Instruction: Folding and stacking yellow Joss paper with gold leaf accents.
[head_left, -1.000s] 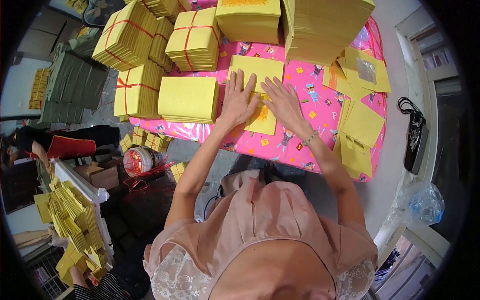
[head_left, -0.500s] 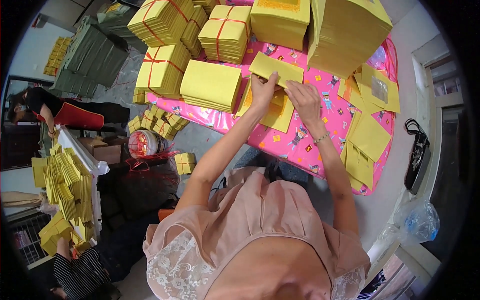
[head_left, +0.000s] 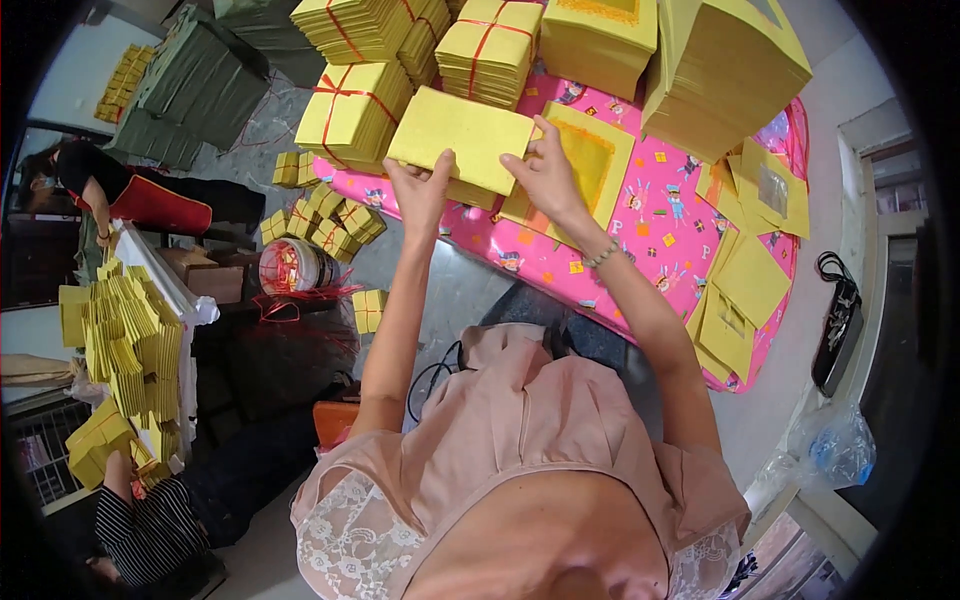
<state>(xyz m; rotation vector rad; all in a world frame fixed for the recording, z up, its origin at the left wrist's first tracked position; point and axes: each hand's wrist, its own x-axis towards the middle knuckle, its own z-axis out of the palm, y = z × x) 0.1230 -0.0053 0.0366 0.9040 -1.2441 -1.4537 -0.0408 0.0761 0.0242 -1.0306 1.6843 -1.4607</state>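
Note:
Between my hands is a folded yellow paper sheet, held level over the low stack of folded yellow sheets. My left hand grips its left front corner, thumb on top. At the right end, my right hand has its thumb and fingers on the edge. Whether the folded sheet rests on the stack or hovers just above it, I cannot tell. Flat yellow sheets with an orange printed panel lie right beside the stack, partly under my right hand.
Ribbon-tied bundles and tall yellow paper stacks line the pink patterned tablecloth's far side. Loose sheets lie at right. On the floor at left stand a bucket and small bundles. Two people work at a left table.
Both my hands have carried the folded sheet leftward, from above the printed flat sheets to the low folded stack. The flat printed sheets are now more uncovered.

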